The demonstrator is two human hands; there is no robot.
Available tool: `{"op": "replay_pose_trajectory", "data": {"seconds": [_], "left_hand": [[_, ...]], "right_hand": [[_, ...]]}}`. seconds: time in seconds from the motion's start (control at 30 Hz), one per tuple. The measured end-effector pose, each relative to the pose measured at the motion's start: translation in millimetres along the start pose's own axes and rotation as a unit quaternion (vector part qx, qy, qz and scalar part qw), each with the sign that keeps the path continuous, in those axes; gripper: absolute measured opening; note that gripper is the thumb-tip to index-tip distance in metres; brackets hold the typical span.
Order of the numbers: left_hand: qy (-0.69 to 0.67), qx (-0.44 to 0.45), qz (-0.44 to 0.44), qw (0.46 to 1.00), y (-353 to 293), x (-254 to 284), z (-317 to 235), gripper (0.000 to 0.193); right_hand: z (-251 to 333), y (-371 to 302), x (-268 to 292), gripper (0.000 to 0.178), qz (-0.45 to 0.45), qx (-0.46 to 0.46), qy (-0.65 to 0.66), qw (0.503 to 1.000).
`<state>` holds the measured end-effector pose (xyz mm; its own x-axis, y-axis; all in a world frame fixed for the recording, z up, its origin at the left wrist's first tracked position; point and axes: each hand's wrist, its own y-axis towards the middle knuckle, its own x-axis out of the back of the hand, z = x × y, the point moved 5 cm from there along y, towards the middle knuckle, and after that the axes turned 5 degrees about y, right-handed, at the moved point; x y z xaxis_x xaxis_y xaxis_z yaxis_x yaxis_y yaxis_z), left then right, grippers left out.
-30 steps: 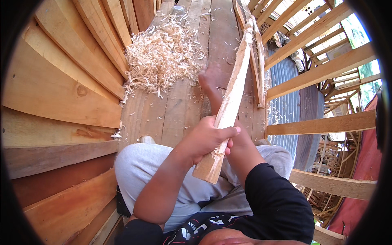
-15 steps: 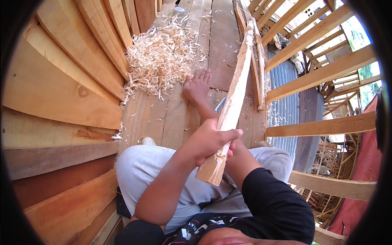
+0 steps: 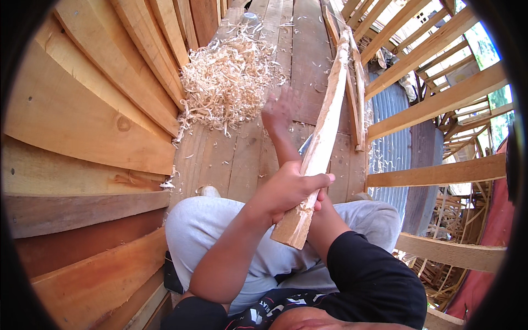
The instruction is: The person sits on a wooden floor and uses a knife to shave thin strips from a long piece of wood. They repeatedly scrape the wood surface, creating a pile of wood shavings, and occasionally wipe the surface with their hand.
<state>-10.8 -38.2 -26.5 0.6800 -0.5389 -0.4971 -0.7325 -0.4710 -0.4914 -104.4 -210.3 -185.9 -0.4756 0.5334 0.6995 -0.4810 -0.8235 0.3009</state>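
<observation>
My left hand (image 3: 291,192) is wrapped round the thick near end of a long, roughly shaved stick of pale wood (image 3: 328,118), with the thumb across its top. The stick slants up and away to the right, its square-cut end over my lap. My right arm crosses beneath it, and my right hand (image 3: 281,107) reaches out over the floorboards to the right of a heap of curly wood shavings (image 3: 228,82). Its fingers are spread, slightly blurred, with nothing in them. A thin shiny metal edge (image 3: 306,144) shows beside the stick, mostly hidden by it.
Stacked boards (image 3: 82,110) rise on the left. Along the right run rails of a wooden frame (image 3: 434,170), with corrugated metal sheeting (image 3: 391,146) beyond. Another long wood strip (image 3: 352,104) lies behind the stick. A small greyish object (image 3: 250,19) stands past the shavings.
My right hand, which lay on the boards beside the shavings, has shifted slightly right and is blurred. My left hand keeps its grip on the stick. The whole view has shifted a little.
</observation>
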Motion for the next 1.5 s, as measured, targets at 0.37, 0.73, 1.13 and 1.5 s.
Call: {"op": "replay_pose_trajectory", "data": {"seconds": [0.37,0.73,1.13,1.5], "left_hand": [[0.008,0.007,0.012,1.000,4,-11,-7,0.037],[0.026,0.025,-0.003,0.999,-2,0,-17,0.032],[0.066,0.034,-0.008,0.997,2,3,-21,0.033],[0.040,0.069,-0.017,0.997,3,6,-23,0.030]], "right_hand": [[-7,-10,-43,0.061,0.176,0.079,0.143,0.971],[-134,96,68,0.056,-0.070,-0.090,-0.100,0.988],[-111,164,36,0.050,-0.042,0.060,-0.006,0.997],[-118,205,-5,0.057,0.155,0.117,-0.017,0.981]]}}
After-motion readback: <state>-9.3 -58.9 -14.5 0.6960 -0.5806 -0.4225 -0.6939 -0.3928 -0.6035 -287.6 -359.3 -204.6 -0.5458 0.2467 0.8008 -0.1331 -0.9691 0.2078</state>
